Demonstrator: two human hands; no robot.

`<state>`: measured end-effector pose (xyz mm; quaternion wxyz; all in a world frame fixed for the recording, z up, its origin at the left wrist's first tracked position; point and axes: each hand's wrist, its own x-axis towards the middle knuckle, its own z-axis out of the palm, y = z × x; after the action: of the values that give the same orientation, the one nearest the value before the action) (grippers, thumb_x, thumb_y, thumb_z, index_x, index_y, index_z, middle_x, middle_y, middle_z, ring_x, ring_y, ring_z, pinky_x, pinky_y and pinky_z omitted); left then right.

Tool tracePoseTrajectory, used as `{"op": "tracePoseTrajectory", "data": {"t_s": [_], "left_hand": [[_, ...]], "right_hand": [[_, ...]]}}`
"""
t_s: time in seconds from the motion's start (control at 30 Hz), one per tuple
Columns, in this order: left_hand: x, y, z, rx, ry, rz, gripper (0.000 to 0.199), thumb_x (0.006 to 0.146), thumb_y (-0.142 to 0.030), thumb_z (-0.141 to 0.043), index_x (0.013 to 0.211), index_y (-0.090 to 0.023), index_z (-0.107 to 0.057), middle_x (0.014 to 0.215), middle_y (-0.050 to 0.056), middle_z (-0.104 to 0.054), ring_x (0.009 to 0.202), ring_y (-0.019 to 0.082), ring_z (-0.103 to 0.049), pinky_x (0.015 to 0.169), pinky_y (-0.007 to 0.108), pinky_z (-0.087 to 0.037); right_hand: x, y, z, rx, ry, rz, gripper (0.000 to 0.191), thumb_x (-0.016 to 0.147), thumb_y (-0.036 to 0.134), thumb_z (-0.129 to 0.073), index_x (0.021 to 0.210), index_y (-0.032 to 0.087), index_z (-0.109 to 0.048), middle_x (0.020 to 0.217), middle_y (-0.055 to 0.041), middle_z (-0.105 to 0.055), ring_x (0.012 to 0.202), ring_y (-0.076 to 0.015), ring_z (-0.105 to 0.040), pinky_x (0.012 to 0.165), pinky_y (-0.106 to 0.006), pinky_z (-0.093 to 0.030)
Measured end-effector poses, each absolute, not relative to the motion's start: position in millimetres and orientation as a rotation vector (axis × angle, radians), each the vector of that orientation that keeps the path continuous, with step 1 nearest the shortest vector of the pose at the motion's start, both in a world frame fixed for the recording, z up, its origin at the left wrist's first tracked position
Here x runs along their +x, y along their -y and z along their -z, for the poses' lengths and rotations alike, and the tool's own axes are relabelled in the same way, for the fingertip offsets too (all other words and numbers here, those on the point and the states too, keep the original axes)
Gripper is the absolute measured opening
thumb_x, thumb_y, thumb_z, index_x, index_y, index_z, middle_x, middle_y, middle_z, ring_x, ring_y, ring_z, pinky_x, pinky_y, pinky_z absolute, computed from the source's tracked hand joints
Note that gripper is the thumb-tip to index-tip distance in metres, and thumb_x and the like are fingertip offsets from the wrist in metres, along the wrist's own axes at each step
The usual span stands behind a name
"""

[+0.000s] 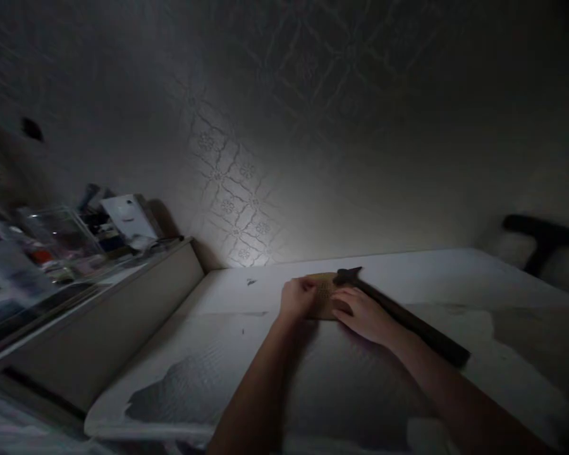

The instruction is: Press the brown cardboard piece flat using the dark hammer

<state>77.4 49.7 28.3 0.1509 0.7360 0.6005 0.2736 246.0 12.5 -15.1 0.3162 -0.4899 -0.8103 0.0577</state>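
A small flat brown piece (323,297) with markings like print on its face lies on the white table. My left hand (296,297) rests at its left edge with the fingers curled in a pinch; what is between them, if anything, is too small and dark to tell. Over the right side of the brown piece lies my right hand (363,314), fingers stretched out and fairly flat. Just beyond and to the right of that hand is a hammer (420,328), its dark pointed head near the piece's far corner and its long handle slanting toward the lower right.
On the left, a raised shelf (137,319) holds a clear box (59,232), a white box (130,216) and clutter. Small dark bits (251,282) lie on the table (237,297), whose surface has worn grey patches. A patterned wall stands behind; a dark T-shaped object (545,239) is at right.
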Motion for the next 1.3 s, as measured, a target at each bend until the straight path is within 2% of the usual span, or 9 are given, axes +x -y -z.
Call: {"op": "tracePoseTrajectory", "data": {"t_s": [0.47,0.7,0.87,1.13,1.3], "left_hand": [[65,-53,-28,2.073,-1.608,-0.728,0.022,0.077,-0.024,-0.058,0.094,-0.016,-0.071,0.091,0.006,-0.071,0.082,0.016,-0.064,0.071,0.021,-0.046],[54,-57,-24,2.050,-1.646,-0.631,0.017,0.075,-0.023,-0.064,0.087,-0.014,-0.070,0.090,0.007,-0.070,0.082,0.016,-0.064,0.072,0.021,-0.045],[57,-55,-22,2.049,-1.718,-0.552,0.018,0.074,-0.016,-0.061,0.090,-0.014,-0.070,0.094,0.008,-0.070,0.086,0.017,-0.063,0.073,0.022,-0.044],[58,-54,-21,2.093,-1.741,-0.533,0.014,0.075,-0.023,-0.062,0.085,-0.017,-0.070,0.090,0.006,-0.070,0.082,0.016,-0.064,0.070,0.021,-0.044],[58,-51,-28,2.066,-1.775,-0.656,0.014,0.075,-0.024,-0.061,0.084,-0.017,-0.070,0.087,0.006,-0.070,0.081,0.016,-0.064,0.071,0.022,-0.045]], "right_hand": [[247,-12,14,-1.262,2.117,-0.168,0.024,0.081,0.023,-0.052,0.100,0.016,-0.064,0.110,-0.0111,-0.061,0.107,-0.0232,-0.053,0.096,-0.040,-0.040],[248,-14,16,-1.289,2.133,-0.153,0.027,0.082,0.028,-0.051,0.103,0.016,-0.063,0.113,-0.0112,-0.060,0.109,-0.0233,-0.052,0.097,-0.040,-0.039],[249,-13,16,-1.295,2.147,-0.152,0.028,0.083,0.028,-0.049,0.103,0.015,-0.063,0.115,-0.0115,-0.059,0.110,-0.0232,-0.052,0.097,-0.039,-0.039],[249,-13,16,-1.294,2.119,-0.177,0.027,0.082,0.028,-0.052,0.103,0.017,-0.063,0.113,-0.0101,-0.060,0.109,-0.0227,-0.052,0.097,-0.040,-0.039],[248,-12,14,-1.276,2.112,-0.184,0.026,0.081,0.026,-0.052,0.101,0.016,-0.064,0.111,-0.0109,-0.061,0.107,-0.0230,-0.053,0.096,-0.040,-0.039]]}}
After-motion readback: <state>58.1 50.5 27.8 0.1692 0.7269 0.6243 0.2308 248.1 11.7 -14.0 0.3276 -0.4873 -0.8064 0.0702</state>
